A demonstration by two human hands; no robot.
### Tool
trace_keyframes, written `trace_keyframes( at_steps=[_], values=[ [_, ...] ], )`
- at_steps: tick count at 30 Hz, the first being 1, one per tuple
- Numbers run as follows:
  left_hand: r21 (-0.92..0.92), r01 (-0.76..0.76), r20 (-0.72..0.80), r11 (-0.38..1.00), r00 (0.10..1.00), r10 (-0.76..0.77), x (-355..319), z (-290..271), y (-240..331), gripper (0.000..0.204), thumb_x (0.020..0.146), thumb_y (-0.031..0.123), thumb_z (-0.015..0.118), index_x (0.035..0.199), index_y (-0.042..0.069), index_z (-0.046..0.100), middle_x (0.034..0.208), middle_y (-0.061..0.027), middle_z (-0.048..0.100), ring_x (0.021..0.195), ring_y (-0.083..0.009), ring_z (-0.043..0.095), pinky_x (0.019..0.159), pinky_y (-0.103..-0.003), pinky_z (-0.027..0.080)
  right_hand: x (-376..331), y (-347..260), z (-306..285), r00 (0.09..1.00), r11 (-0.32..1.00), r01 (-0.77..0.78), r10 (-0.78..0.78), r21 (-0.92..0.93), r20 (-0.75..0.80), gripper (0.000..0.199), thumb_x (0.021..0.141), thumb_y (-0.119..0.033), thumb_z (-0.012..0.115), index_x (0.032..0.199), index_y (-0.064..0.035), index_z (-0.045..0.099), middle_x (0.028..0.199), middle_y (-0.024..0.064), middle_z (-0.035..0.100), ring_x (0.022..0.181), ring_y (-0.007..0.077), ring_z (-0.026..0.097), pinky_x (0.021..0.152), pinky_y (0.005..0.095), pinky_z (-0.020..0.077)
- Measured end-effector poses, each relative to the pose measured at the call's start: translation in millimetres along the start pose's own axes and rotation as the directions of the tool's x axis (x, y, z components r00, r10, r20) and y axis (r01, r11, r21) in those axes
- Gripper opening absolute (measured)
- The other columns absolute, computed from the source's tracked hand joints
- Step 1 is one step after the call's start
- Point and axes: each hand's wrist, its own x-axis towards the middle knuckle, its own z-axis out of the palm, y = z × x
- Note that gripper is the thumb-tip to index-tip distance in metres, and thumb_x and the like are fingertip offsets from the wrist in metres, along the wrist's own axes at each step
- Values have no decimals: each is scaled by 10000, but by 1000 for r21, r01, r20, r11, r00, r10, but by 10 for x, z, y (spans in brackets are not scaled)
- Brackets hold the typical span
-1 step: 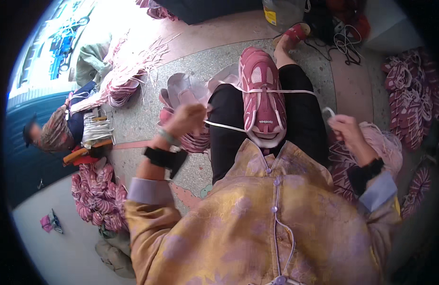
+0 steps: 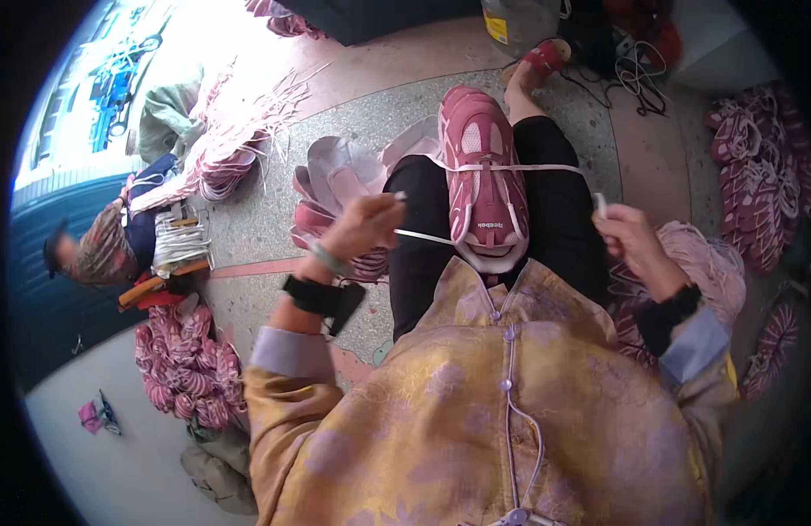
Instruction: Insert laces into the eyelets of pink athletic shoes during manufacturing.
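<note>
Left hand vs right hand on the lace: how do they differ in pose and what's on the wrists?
The left hand is raised beside the left knee, pinching the white lace end close to the pink shoe; the right hand sits farther out to the side, lace tip pointing up. The left wrist carries a black strap and a pale bangle; the right wrist shows only a dark cuff. Both grip an end of one lace.
</note>
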Motion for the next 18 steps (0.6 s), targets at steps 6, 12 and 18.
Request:
trace_keyframes(
  at_steps=[6, 12, 18],
  values=[
    [479, -498, -7, 723, 821, 570, 560, 807, 95, 124, 886, 152, 486, 873, 56, 563, 697, 18, 525, 590, -103, 532, 523, -229, 435, 468, -51, 584, 996, 988, 54, -64, 145, 64, 98, 790, -164, 641, 771, -92, 578, 628, -30, 529, 465, 26, 441, 401, 166, 348],
    [926, -345, 241, 154, 853, 463, 767, 1013, 380, 243, 760, 183, 542, 996, 131, 564, 778, -69, 611, 694, -257, 619, 545, -350, 480, 660, -117, 895, 998, 944, 34, -50, 329, 41, 88, 818, -156, 608, 778, -96, 557, 704, -4, 588, 548, 46, 558, 479, 173, 456],
    [943, -221, 67, 248, 858, 510, 841, 897, 382, 220, 785, 193, 542, 998, 142, 564, 783, -71, 627, 652, -253, 625, 534, -342, 491, 729, -100, 1039, 981, 902, 149, -187, 404, 54, 75, 815, -101, 598, 764, -58, 563, 720, 38, 608, 592, 98, 596, 525, 204, 482]
  ],
)
